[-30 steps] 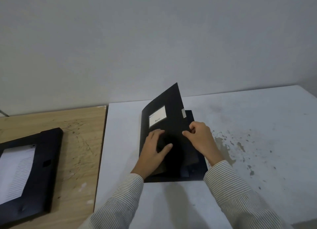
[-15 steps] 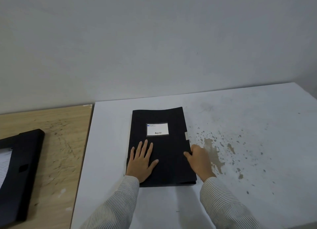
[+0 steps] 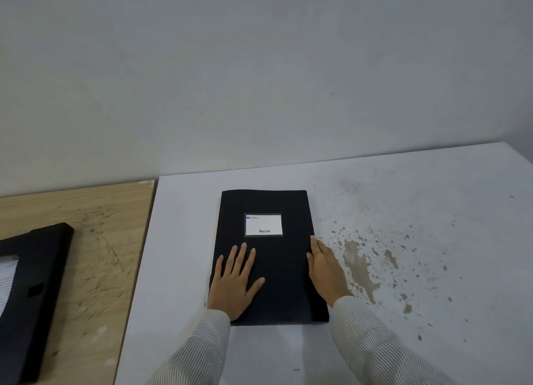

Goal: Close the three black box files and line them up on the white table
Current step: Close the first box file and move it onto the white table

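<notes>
A black box file (image 3: 277, 269) lies flat and closed on the white table (image 3: 403, 341), a white label on its lid. My left hand (image 3: 235, 280) rests palm down with spread fingers on the lid's near left part. My right hand (image 3: 326, 269) presses its side against the file's right edge, fingers straight and together. A second black box file (image 3: 34, 283) lies open on the wooden table at the left edge, with printed paper inside; only part of it shows. No third file is in view.
The wooden table (image 3: 101, 254) adjoins the white table on the left. A grey wall (image 3: 259, 67) stands right behind both. The white table's right part bears brown worn stains (image 3: 363, 269).
The lid, half raised a second ago, has come down flat. My left hand spread on the lid; my right hand let go of the lid and now lies along the right edge.
</notes>
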